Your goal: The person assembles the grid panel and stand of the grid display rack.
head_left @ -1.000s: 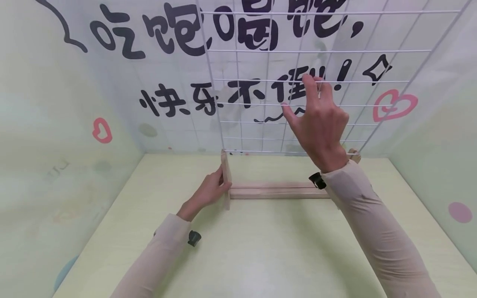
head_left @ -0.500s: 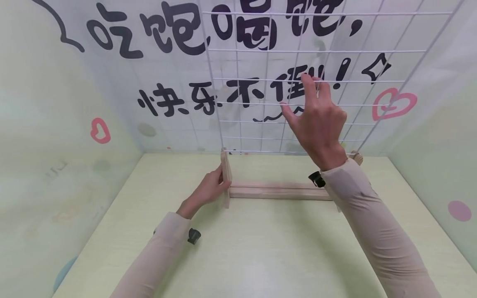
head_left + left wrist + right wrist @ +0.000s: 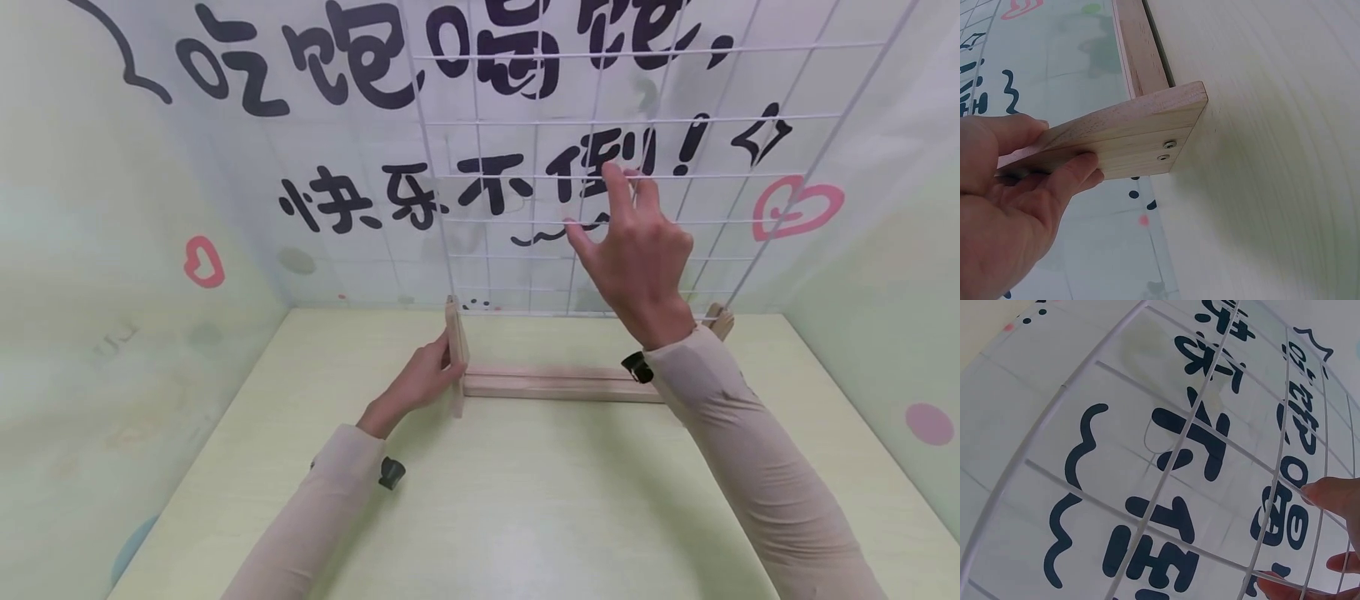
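A white wire grid panel [image 3: 525, 123] stands upright over a wooden stand, its lower edge near the tops of the stand's end pieces. My right hand [image 3: 645, 258] holds the grid's wires with bent fingers; in the right wrist view, fingertips [image 3: 1322, 494] reach through the mesh. With thumb and fingers, my left hand [image 3: 420, 375] grips the left wooden end piece [image 3: 452, 321]. Two screw heads [image 3: 1169, 144] show on its outer face in the left wrist view. A wooden crossbar [image 3: 555, 388] joins it to the right end piece [image 3: 722, 323], partly behind my right forearm.
The stand rests toward the back of a pale wood-grain table [image 3: 495, 500]. Behind it hangs a white backdrop with large black lettering [image 3: 487, 185] and pink hearts [image 3: 204, 262]. Pale panels close in the left and right sides.
Over the last half second the grid has come down a little, and my right hand has moved slightly down with it. My left hand keeps its grip on the end piece.
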A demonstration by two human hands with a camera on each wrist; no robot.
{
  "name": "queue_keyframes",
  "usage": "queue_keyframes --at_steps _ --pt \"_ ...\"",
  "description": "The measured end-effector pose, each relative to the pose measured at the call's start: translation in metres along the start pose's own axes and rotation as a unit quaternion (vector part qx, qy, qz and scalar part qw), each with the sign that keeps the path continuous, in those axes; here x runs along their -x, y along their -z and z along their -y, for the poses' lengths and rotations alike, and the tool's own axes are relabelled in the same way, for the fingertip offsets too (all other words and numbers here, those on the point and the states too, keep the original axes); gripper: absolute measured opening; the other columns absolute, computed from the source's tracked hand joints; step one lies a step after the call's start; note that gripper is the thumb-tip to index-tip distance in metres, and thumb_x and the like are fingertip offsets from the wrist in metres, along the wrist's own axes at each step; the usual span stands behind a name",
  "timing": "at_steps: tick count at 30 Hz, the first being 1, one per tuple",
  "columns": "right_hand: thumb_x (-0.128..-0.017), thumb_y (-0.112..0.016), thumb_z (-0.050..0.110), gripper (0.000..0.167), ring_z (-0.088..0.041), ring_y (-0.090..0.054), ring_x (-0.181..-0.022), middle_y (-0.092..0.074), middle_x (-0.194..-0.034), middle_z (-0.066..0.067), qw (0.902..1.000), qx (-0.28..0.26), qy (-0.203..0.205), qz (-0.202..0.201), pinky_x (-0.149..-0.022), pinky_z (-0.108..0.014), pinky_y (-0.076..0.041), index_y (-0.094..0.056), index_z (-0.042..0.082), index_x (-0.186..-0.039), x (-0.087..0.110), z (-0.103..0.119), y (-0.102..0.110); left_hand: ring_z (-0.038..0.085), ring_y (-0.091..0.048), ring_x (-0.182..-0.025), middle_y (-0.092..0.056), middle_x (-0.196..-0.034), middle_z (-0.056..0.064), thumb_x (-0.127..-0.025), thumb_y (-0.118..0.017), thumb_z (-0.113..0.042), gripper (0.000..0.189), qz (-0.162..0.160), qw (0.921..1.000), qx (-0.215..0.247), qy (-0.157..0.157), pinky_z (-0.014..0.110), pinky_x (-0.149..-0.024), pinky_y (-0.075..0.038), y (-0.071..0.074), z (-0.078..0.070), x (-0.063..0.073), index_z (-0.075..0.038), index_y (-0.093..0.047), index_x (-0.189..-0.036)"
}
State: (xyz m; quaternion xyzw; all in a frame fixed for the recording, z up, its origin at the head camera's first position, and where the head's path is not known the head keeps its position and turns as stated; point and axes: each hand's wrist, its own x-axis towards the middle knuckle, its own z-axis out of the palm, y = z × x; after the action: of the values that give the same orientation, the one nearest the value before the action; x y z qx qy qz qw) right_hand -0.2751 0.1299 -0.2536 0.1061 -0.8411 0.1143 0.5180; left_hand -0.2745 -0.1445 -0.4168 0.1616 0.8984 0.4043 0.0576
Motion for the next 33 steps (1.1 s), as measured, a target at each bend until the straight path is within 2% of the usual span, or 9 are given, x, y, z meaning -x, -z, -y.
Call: queue_keyframes --at_steps 4,15,25,28,30,33 --pt "-0.085 -0.076 0.04 0.062 -0.032 -0.05 -0.045 -0.066 -0.117 -0.024 1.0 0.001 0.003 0.005 -0.038 -0.035 -0.033 -0.056 0.006 -0.134 0.004 -0.001 -0.003 0.038 -0.046 -0.136 -0.039 -0.151 0.028 -0.101 -0.052 -0.011 0.072 0.002 1.0 0.004 0.0 0.047 -0.106 -0.046 0.0 -0.001 -0.001 0.0 -0.009 -0.158" --pt "-0.085 -0.076 0.038 0.061 -0.03 -0.046 -0.043 -0.066 -0.119 -0.024 0.9999 -0.007 -0.002 0.011 -0.039 -0.032 -0.028 -0.056 0.006 -0.133 0.013 -0.003 -0.011 0.038 -0.046 -0.136 -0.04 -0.151 0.028 -0.101 -0.052 -0.012 0.072 0.003 1.0 0.001 -0.001 0.047 -0.106 -0.046 0.001 0.0 -0.001 -0.001 -0.01 -0.158" --pt "-0.084 -0.077 0.04 0.062 -0.029 -0.046 -0.042 -0.066 -0.116 -0.024 0.9999 0.001 0.005 0.016 -0.037 -0.032 -0.028 -0.056 0.006 -0.132 0.021 -0.006 -0.015 0.038 -0.044 -0.137 -0.036 -0.153 0.027 -0.101 -0.053 -0.013 0.074 0.016 0.9998 0.003 0.01 0.048 -0.105 -0.046 0.003 -0.003 0.0 0.0 -0.008 -0.158" --pt "-0.084 -0.077 0.04 0.064 -0.028 -0.045 -0.042 -0.066 -0.117 -0.024 0.9998 0.004 0.006 0.019 -0.036 -0.031 -0.027 -0.056 0.006 -0.133 0.023 -0.007 -0.016 0.038 -0.046 -0.136 -0.039 -0.152 0.027 -0.102 -0.054 -0.022 0.075 0.022 0.9997 -0.002 0.008 0.05 -0.104 -0.048 0.006 -0.006 -0.001 -0.001 -0.009 -0.158" --pt "-0.083 -0.078 0.04 0.064 -0.028 -0.046 -0.042 -0.066 -0.117 -0.023 0.9997 0.005 0.007 0.022 -0.036 -0.031 -0.028 -0.056 0.006 -0.132 0.025 -0.006 -0.017 0.04 -0.045 -0.137 -0.037 -0.153 0.027 -0.103 -0.052 -0.032 0.078 0.016 0.9999 -0.005 0.001 0.053 -0.106 -0.046 0.011 -0.01 -0.002 -0.004 -0.007 -0.159" --pt "-0.082 -0.079 0.04 0.064 -0.028 -0.046 -0.041 -0.066 -0.117 -0.023 0.9996 0.006 0.006 0.027 -0.035 -0.032 -0.031 -0.056 0.006 -0.132 0.027 -0.006 -0.018 0.033 -0.029 -0.147 -0.021 -0.163 0.018 -0.105 -0.042 -0.046 0.078 -0.022 0.9994 0.012 -0.024 0.05 -0.119 -0.03 0.023 -0.027 -0.003 -0.007 -0.002 -0.159"
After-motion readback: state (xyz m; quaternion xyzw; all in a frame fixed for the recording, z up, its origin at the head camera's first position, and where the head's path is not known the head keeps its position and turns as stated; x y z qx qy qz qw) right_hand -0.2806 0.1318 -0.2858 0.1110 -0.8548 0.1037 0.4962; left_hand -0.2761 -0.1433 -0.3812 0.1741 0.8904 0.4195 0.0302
